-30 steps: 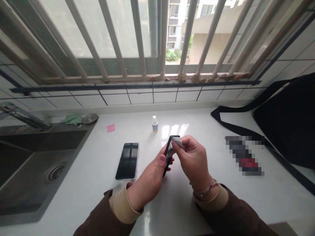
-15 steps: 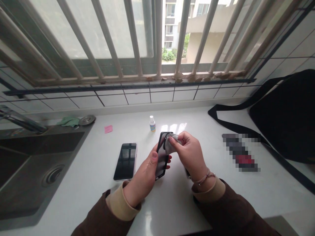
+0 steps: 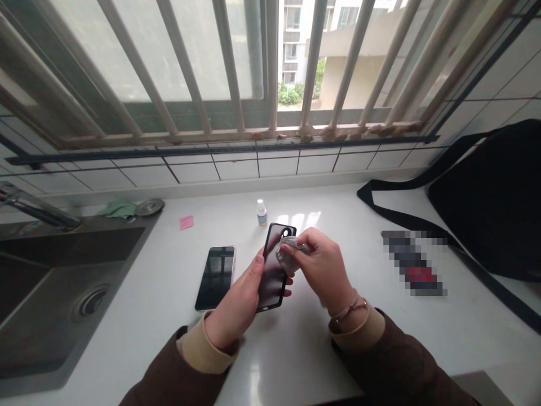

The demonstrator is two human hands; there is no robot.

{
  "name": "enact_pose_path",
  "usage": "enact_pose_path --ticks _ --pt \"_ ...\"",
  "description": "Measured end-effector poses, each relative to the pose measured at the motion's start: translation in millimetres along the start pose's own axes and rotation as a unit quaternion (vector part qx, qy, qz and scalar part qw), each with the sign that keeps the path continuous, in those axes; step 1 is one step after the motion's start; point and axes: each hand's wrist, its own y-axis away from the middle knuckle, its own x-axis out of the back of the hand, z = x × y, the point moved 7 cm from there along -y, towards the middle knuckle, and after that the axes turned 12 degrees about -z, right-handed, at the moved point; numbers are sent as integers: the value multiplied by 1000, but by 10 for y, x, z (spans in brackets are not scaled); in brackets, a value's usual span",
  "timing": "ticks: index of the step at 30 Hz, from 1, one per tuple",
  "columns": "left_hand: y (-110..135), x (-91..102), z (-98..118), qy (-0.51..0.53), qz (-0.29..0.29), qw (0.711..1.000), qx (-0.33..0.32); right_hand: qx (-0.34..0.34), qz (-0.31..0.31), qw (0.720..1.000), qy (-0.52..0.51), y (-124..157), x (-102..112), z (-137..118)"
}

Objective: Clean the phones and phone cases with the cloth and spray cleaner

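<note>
Cloth (image 3: 287, 252) now higher on phone (image 3: 270, 279)

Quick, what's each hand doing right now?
Left hand: closed, holding a dark phone.
Right hand: closed, pinching a grey cloth against the phone.

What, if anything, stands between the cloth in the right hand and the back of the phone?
Nothing visible: the grey cloth, pinched in the right hand, touches the phone's back, and the left hand holds the phone below it.
</note>
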Motion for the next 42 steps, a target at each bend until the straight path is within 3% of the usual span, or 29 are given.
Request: enact_pose_path --ticks 4,8,12,16,23,27,31,35,42 --pt "13 -38 -25 3 -16 1000 19 -33 54 998 -6 8 83 60" --pt "10 -62 -43 -6 -18 1000 17 -59 68 996 0 -12 117 110" --pt "-4 -37 -54 -15 -12 1000 -8 -84 40 996 10 -28 85 155" --pt "-17 30 -34 -8 11 999 -41 -92 -36 995 -10 -28 -55 148" --pt "-33 94 167 98 80 981 -148 20 -144 989 2 37 -353 -58" --pt "-31 192 154 101 114 974 -170 85 -192 976 53 93 -496 -91" --pt "-49 196 107 56 84 982 -161 165 -194 961 105 131 -525 -170" --pt "-62 132 97 94 55 985 -135 231 -193 949 98 194 -552 -295" --pt "-63 57 79 126 48 987 -86 193 -143 969 66 190 -466 -348"
